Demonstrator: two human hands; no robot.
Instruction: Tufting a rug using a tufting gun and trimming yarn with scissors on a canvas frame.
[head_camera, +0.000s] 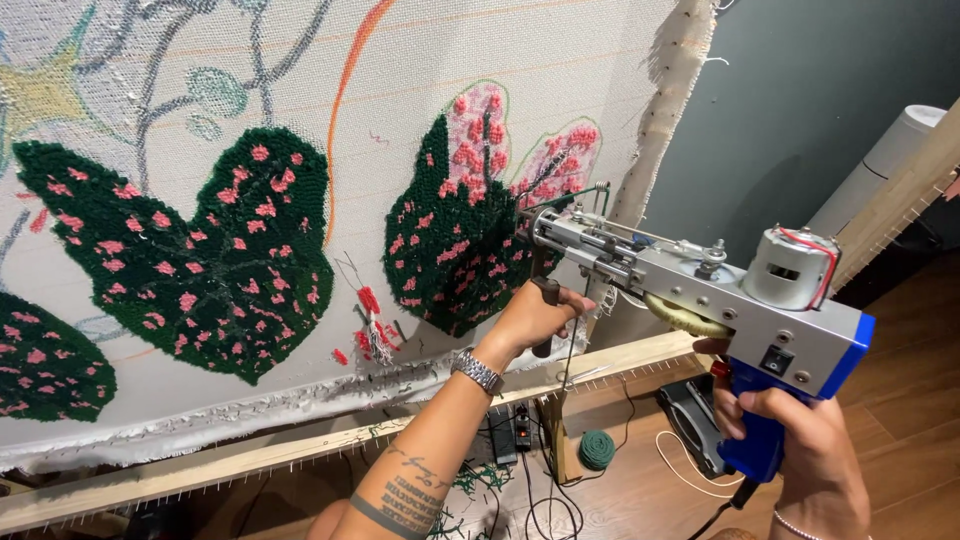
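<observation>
Your tufting gun (700, 285) tip hidden in nubbly green pile, left hand (535, 315) gripping its front handle, right hand (800, 440) wrapping blue grip, cloth (400, 130) cropped.

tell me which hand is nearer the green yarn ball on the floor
Left. The left hand, on the tufting gun's front handle, sits above the green yarn ball; the right hand, on the blue rear grip, is farther off to its right.

Wooden floor (900, 340) — green yarn ball (597, 449), black cables (530, 500), yarn scraps (470, 485) lying on it
</observation>
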